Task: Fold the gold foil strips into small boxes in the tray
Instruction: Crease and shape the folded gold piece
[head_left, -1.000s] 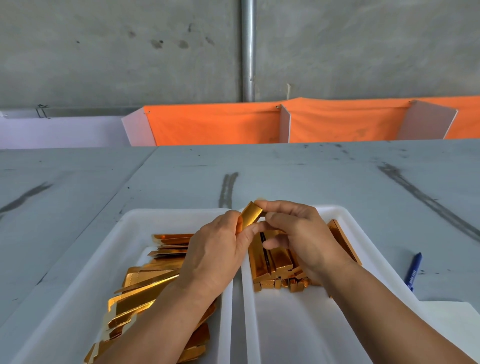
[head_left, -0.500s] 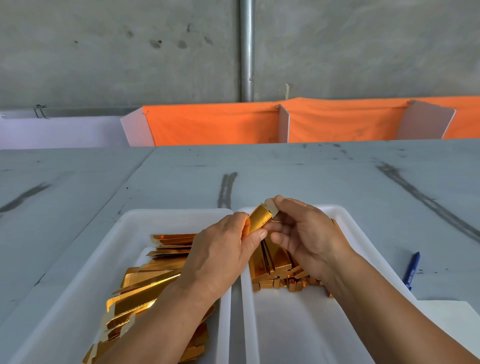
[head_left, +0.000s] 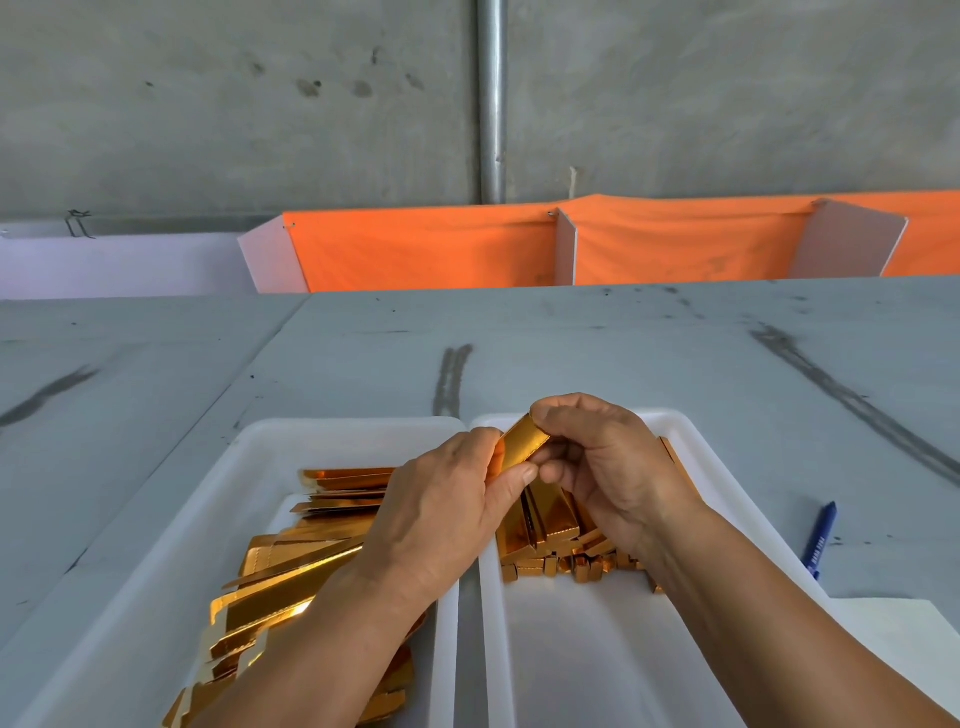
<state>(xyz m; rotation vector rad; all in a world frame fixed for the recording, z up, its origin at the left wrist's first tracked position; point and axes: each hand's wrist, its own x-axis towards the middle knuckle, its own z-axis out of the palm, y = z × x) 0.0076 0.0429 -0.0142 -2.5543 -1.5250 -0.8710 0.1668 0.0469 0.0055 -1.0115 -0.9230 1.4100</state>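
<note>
Got one gold foil strip (head_left: 522, 447) pinched between both hands. My left hand (head_left: 441, 519) grips the near end and my right hand (head_left: 608, 467) curls round the far end, just above my two white trays. The left tray (head_left: 218, 519) has the flat strips (head_left: 291, 587), too many to count, and the right tray (head_left: 597, 649) has the folded boxes (head_left: 556, 525). One blue pen (head_left: 820, 538) off to the right.

Left hand (head_left: 436, 514), right hand (head_left: 613, 467), forearms (head_left: 769, 613) bare.
</note>
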